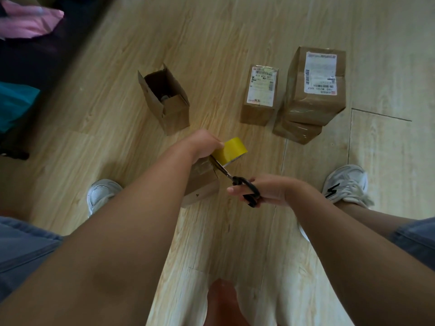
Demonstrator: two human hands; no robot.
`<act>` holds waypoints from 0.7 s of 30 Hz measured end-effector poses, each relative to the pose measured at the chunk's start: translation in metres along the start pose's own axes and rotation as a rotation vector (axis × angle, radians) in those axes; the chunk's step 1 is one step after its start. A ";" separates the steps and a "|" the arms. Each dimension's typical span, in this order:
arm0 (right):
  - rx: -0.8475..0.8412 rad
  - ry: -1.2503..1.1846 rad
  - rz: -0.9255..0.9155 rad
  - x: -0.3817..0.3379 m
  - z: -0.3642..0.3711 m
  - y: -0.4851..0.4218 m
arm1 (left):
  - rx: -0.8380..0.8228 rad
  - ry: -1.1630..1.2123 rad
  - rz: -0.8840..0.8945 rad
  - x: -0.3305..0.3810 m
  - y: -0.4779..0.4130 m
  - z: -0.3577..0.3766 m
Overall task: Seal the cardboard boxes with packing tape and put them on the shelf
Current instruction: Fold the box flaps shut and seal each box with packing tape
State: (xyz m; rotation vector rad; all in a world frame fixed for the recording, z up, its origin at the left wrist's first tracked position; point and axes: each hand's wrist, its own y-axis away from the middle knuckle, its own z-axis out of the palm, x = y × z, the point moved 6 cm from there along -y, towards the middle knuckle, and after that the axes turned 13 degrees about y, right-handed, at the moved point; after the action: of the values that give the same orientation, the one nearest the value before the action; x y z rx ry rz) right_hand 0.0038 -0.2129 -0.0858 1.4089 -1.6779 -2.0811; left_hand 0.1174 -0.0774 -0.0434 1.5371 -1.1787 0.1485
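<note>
1. Surface: pale wood-grain plank floor (211, 31), seams visible beyond and to the side of my right hand. Dark furniture edge (35, 64) far off past my left arm, with pink cloth (28, 20) and something teal (14, 102) on or against it.
2. I'm crouched; white sneakers, one outboard of each arm: left (101, 192), right (347, 182).
3. Box count: five. One under my left hand (202, 178), one open box (167, 100) beyond that hand, one labelled box (260, 95) beyond my right hand, and a stack of two just beside it: top (315, 85), bottom (295, 131).
4. Tape: one yellow roll (229, 150). Scissors: one pair, black handles (244, 187).
5. Left hand (203, 143): gripping the tape roll, holding it just over the near box's top.
6. Right hand (266, 190): fingers through the scissor handles, closed around them.
7. Scissors' long axis runs diagonally, blades pointing away from me toward my left hand, tips at the tape just under the roll. Blades look nearly closed; can't tell exactly.
8. Open box: flaps up, long axis upright. Labelled boxes: long axes run away from me, labels face up.
</note>
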 end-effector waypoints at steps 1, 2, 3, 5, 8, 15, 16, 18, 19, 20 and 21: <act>0.000 0.008 -0.003 -0.001 0.001 -0.001 | 0.010 0.030 -0.012 -0.001 0.000 -0.001; 0.002 0.017 -0.004 -0.003 0.002 -0.002 | 0.018 0.058 -0.031 -0.003 0.001 -0.001; 0.008 0.031 -0.005 -0.004 0.002 -0.003 | 0.023 0.086 -0.049 -0.004 0.001 -0.001; 0.038 0.075 -0.004 -0.005 0.002 -0.005 | 0.020 0.137 -0.071 -0.005 0.002 -0.003; 0.110 0.184 0.011 -0.006 0.002 -0.007 | 0.015 0.204 -0.071 -0.005 0.004 -0.006; 0.201 0.177 0.037 -0.005 0.006 -0.006 | 0.004 0.282 -0.074 -0.006 0.009 -0.008; 0.222 0.153 0.042 -0.004 0.005 -0.005 | 0.006 0.286 -0.069 -0.005 0.010 -0.008; 0.245 0.132 0.048 -0.006 0.004 -0.004 | 0.010 0.289 -0.063 -0.006 0.011 -0.009; 0.246 0.130 0.048 -0.006 0.004 -0.004 | 0.011 0.292 -0.062 -0.006 0.012 -0.010; 0.243 0.129 0.046 -0.006 0.004 -0.003 | 0.013 0.296 -0.061 -0.006 0.012 -0.010; 0.241 0.128 0.044 -0.006 0.003 -0.003 | 0.014 0.300 -0.059 -0.006 0.013 -0.010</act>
State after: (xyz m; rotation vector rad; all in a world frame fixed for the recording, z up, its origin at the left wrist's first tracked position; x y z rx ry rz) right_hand 0.0062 -0.2057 -0.0852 1.5188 -1.9388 -1.7728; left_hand 0.1099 -0.0641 -0.0352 1.5002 -0.8953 0.3365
